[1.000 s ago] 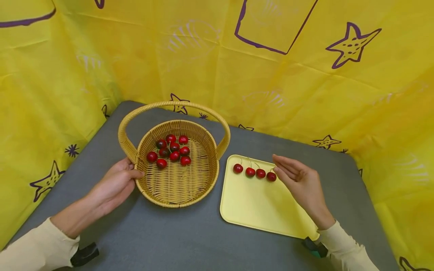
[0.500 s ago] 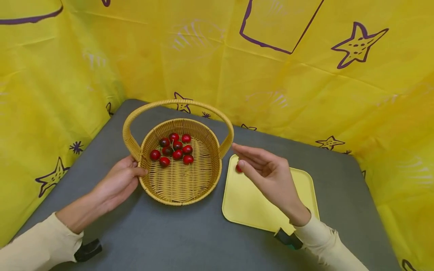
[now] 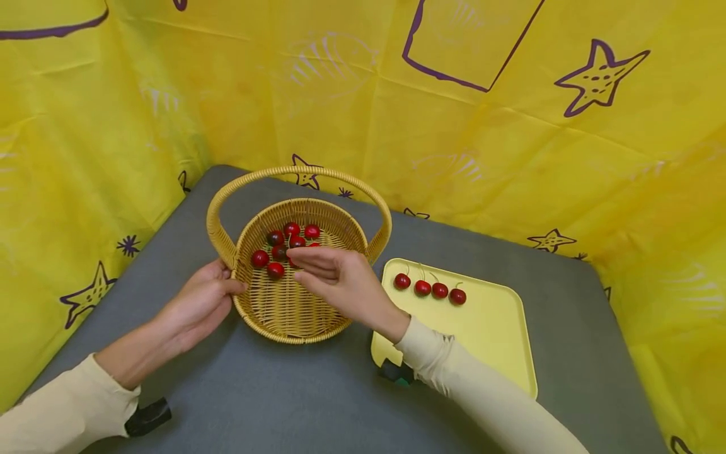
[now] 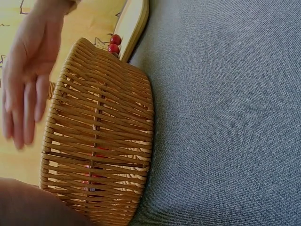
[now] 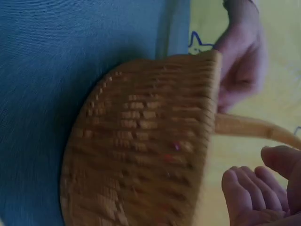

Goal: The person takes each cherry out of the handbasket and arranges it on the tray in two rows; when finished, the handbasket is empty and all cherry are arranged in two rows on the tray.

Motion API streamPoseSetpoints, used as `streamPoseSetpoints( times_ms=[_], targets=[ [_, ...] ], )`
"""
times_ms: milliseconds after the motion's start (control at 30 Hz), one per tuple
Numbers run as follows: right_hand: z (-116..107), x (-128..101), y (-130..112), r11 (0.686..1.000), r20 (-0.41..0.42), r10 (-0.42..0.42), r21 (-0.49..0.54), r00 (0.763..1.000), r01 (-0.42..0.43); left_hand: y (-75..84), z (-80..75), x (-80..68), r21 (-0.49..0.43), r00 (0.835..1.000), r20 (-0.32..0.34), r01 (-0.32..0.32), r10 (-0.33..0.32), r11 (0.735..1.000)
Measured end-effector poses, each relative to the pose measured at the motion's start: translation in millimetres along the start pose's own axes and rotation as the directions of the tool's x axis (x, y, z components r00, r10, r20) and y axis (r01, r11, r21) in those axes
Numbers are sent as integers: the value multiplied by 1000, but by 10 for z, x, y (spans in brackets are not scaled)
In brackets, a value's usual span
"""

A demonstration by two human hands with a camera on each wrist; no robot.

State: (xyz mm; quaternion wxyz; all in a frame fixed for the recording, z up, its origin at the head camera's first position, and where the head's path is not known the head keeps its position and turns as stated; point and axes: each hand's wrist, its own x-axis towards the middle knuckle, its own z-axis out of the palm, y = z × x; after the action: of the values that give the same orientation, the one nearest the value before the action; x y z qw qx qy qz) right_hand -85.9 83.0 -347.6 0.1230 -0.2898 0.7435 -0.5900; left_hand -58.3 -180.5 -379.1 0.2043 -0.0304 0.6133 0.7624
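While the left hand (image 3: 195, 307) holds the near-left rim of the wicker basket (image 3: 283, 312), thumb curled on its edge, the right hand (image 3: 334, 277) hovers over the basket interior, fingers loosely extended, with nothing seen in its grip. Basket stands left of centre on the grey table (image 3: 283, 391). Cherries (image 3: 275, 249) lie toward its far side. Yellow tray (image 3: 488, 334) to the right carries four cherries in a row (image 3: 430, 289) along its far edge.

Handle (image 3: 300, 173) arches over basket (image 3: 340, 315); right hand (image 3: 334, 277) passes beneath; tray (image 3: 488, 340) front bare.
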Motion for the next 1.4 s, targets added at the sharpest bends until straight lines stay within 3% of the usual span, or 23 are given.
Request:
streamPoseSetpoints(
  times_ms=[133,433,667,967,1400],
  targets=[
    [135,171,148,997,30,74,1,997,-74,1,1,2,10,1000,3,1,-1,1000],
    [253,384,382,981,50,152,-129,987,-145,-4,-8,1,9,1000,8,-1,1,1000],
    [278,454,466,974,70,163,-168,984,-149,-11,-6,-3,18,1000,7,-9,9,1000],
    [314,486,490,944,82,212,-274,974,-182,-12,-7,2,-4,1000,7,-4,4,1000],
    [385,506,493,934,116,181,-332,977,-134,-24,-7,19,-23,1000,11,2,-2,1000]
  ],
)
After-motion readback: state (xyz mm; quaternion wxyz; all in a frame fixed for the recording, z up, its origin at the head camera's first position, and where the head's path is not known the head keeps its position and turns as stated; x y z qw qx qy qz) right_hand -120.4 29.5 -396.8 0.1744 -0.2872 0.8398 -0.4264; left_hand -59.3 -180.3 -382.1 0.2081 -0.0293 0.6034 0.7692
